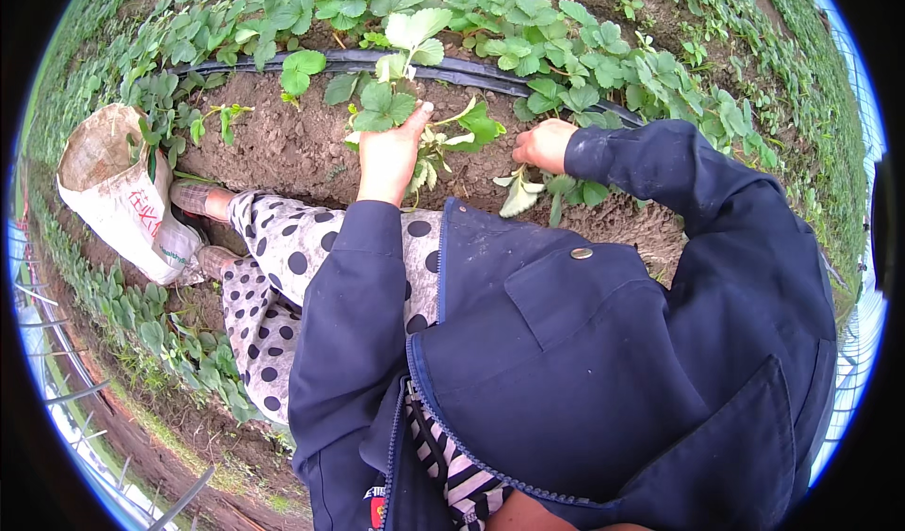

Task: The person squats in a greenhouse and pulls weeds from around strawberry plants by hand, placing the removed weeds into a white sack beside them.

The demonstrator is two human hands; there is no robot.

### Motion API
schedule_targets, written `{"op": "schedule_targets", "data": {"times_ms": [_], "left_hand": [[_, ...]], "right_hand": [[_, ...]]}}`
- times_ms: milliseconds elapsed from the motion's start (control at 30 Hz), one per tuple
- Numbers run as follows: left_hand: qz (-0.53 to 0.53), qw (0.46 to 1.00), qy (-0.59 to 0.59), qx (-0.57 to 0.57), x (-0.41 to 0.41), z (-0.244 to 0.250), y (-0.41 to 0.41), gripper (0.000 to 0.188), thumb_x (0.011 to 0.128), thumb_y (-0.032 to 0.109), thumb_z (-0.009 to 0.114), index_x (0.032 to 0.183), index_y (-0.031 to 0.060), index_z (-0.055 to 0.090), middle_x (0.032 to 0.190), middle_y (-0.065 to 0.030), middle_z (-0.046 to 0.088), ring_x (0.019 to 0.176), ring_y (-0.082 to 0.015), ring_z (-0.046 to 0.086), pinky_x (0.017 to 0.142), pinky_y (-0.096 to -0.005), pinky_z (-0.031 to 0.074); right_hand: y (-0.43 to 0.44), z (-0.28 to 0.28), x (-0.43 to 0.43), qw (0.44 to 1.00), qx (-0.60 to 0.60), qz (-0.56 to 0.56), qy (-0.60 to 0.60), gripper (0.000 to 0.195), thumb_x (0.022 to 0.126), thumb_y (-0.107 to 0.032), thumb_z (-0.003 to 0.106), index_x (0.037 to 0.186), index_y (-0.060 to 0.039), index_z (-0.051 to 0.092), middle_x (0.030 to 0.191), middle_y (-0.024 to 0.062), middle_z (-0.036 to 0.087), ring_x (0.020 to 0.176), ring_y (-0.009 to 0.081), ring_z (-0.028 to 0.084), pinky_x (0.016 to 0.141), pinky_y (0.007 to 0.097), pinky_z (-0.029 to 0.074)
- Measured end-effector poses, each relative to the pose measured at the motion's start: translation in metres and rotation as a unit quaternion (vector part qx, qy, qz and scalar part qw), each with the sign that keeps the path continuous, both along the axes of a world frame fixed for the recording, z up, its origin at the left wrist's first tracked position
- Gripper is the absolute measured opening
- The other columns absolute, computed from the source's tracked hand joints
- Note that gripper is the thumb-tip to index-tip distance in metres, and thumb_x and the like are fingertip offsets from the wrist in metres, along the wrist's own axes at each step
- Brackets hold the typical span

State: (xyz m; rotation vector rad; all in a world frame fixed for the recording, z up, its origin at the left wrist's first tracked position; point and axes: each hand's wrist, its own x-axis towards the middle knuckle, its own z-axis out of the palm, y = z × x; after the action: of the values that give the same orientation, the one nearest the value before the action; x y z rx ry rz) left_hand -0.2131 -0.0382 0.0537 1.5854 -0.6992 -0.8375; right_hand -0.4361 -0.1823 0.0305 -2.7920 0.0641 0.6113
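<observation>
My left hand [389,156] grips a bunch of strawberry plants [385,106]. Their leaves stick out above the thumb and hang on the right side of the hand, some showing pale undersides. To the right, low over the soil, my right hand [544,145] has its fingers curled around the stem of a strawberry plant [523,195]. Pale upturned leaves droop below those fingers. The fingertips are partly hidden, and where the roots are cannot be seen. Bare brown soil [283,135] of the bed lies between and beside both hands.
Black drip tape [481,71] runs along the bed beyond my hands. Dense rows of strawberry plants [537,29] grow past it. A white woven sack [134,198] bearing writing stands open at the left, beside my shoes [191,197]. Metal rods [180,499] show at lower left.
</observation>
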Motion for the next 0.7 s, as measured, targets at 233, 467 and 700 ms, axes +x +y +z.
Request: {"op": "schedule_targets", "data": {"times_ms": [233, 467, 700], "left_hand": [[-0.008, 0.999, -0.021, -0.024, 0.001, -0.007, -0.004, 0.031, 0.08, 0.009, 0.071, 0.108, 0.0021, 0.06, 0.093, -0.0007, 0.062, 0.078, -0.0095, 0.054, 0.069, -0.0265, 0.046], [-0.003, 0.999, -0.04, -0.005, -0.001, -0.006, -0.004, 0.032, 0.079, 0.009, 0.071, 0.108, 0.0014, 0.06, 0.095, -0.0024, 0.063, 0.078, -0.0095, 0.055, 0.069, -0.0266, 0.046], [0.0, 1.0, -0.02, -0.018, -0.002, -0.008, -0.002, 0.03, 0.079, 0.013, 0.071, 0.106, 0.002, 0.061, 0.089, -0.0015, 0.064, 0.073, -0.0096, 0.055, 0.065, -0.0276, 0.046]], "right_hand": [[0.01, 0.024, -0.037, 0.991, 0.004, 0.039, 0.125, 0.033, 0.081, -0.016, 0.06, 0.113, -0.0091, 0.06, 0.115, 0.0106, 0.059, 0.093, 0.0238, 0.063, 0.083, 0.0318, 0.052], [0.004, 0.009, -0.024, 0.96, 0.109, -0.257, 0.029, 0.014, 0.084, -0.015, 0.061, 0.095, -0.0072, 0.056, 0.085, 0.0084, 0.06, 0.076, 0.0257, 0.061, 0.072, 0.0355, 0.05], [-0.032, 0.022, 0.007, 0.987, -0.108, -0.066, 0.094, 0.023, 0.08, -0.01, 0.052, 0.102, -0.0068, 0.058, 0.095, 0.0153, 0.059, 0.088, 0.0335, 0.063, 0.075, 0.0408, 0.052]]}}
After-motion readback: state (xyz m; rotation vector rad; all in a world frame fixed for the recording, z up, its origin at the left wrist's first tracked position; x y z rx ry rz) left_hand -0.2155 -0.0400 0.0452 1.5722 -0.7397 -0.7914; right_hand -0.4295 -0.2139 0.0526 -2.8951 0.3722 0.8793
